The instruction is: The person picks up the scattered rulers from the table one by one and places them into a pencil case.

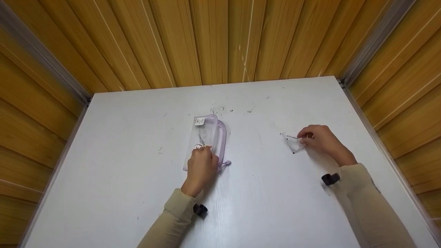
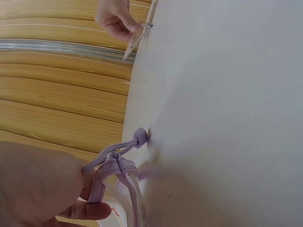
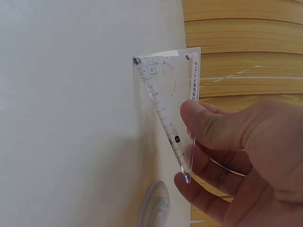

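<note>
A clear zip pouch (image 1: 201,133) with lilac trim lies on the white table, left of centre. My left hand (image 1: 200,164) grips its near end; in the left wrist view the lilac zip edge (image 2: 110,169) is between the fingers, and a lilac cord pull (image 2: 140,136) sticks out beside them. White labels (image 1: 199,121) and a thin dark item (image 1: 202,139) show through the pouch. My right hand (image 1: 320,139) pinches a transparent set square (image 3: 165,90) by one edge, with the thumb across its face. Black scale marks and "ESSENTIALS" are printed on it.
The white table (image 1: 275,206) bears small dark scuffs. Wood-patterned walls (image 1: 213,41) stand behind it and on both sides. Low in the right wrist view is a rounded translucent piece with faint markings (image 3: 157,205); what it is I cannot tell.
</note>
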Demonstrator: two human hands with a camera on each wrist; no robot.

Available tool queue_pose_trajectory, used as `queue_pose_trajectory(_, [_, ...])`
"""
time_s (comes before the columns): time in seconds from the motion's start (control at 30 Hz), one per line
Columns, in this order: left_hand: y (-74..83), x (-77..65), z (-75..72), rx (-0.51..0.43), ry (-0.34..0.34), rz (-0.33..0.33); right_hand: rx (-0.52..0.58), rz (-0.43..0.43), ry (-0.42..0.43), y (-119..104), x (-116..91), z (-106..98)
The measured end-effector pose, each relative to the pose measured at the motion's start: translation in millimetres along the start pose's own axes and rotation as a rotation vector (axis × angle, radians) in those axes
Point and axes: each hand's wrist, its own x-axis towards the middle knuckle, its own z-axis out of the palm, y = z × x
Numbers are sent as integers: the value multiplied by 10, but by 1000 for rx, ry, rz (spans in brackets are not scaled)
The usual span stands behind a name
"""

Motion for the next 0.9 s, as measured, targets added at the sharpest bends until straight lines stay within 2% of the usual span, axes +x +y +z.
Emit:
queue_pose_trajectory(0.2, [-9, 14, 15, 8, 0, 13, 69, -15, 20, 19, -15, -27])
queue_pose_trajectory(0.47, [0, 10, 12, 15, 13, 11, 262, 69, 25, 54, 30, 12])
queue_pose_trajectory(0.9, [3, -1, 7, 3, 13, 8, 525, 144, 92, 74, 125, 85])
